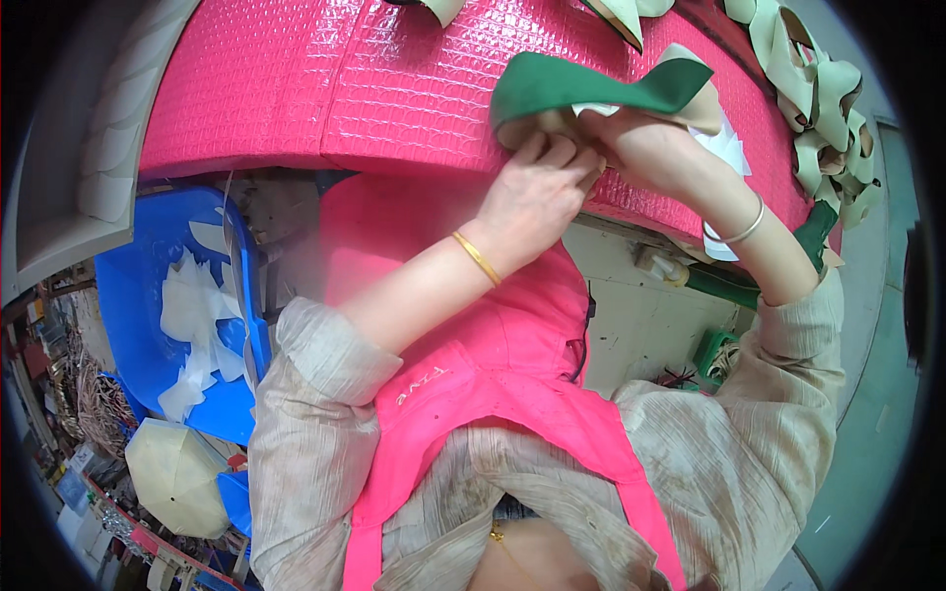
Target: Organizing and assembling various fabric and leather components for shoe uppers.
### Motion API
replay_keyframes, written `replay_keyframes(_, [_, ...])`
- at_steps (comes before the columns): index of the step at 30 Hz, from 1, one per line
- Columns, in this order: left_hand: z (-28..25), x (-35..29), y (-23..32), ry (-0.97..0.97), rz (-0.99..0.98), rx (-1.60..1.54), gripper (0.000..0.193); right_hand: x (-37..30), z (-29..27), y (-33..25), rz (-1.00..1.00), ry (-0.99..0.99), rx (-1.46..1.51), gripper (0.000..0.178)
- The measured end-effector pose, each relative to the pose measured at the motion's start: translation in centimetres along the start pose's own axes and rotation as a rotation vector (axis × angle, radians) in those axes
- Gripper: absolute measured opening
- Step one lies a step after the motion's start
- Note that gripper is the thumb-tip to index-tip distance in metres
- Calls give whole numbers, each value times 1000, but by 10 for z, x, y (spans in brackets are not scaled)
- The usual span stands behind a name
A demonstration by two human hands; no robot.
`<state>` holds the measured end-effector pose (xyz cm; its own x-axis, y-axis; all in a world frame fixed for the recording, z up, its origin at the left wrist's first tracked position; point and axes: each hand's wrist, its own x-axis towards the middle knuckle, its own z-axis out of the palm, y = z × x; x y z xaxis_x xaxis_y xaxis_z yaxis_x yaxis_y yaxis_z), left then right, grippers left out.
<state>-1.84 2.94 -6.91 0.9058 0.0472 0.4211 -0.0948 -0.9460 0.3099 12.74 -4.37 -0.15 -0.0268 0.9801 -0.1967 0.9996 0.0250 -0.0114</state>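
Observation:
Over the near part of the pink table covering, a curved green shoe upper (596,87) with a beige lining is held in both hands. My left hand (540,192) has its fingers curled closed at the lower edge of the lining, close to the other hand's fingers. The wrist of my right hand (650,153) comes in from the right, and that hand grips the piece from beneath; its fingertips are largely hidden by the upper and the left hand. A bit of white material shows at the piece's inner edge.
Pink textured covering (414,89) spans the table. Pale green shoe uppers (828,98) hang in a bunch at the right edge. White scraps (724,153) lie beside my right forearm. A blue bin (133,266) with white scraps stands at lower left, near a cream stool (172,478).

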Motion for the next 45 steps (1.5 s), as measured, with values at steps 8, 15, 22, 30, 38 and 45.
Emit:
replay_keyframes(8, [7,6,7,96,22,-27,32,-7,16,13,-57,160,-123,13])
replay_keyframes(15, [20,2,4,145,38,-16,37,-14,12,13,-392,-102,-1411,24])
replay_keyframes(22, [19,9,17,120,-32,-60,37,-16,26,8,92,203,-228,23])
replay_keyframes(30, [-30,-18,-13,-279,32,-54,21,-43,24,-37,51,324,239,29])
replay_keyframes(38, [-59,-4,-51,-157,323,685,31,4,45,-48,121,394,317,55])
replay_keyframes(45, [-56,25,-87,-21,419,562,13,27,48,-48,198,621,177,50])
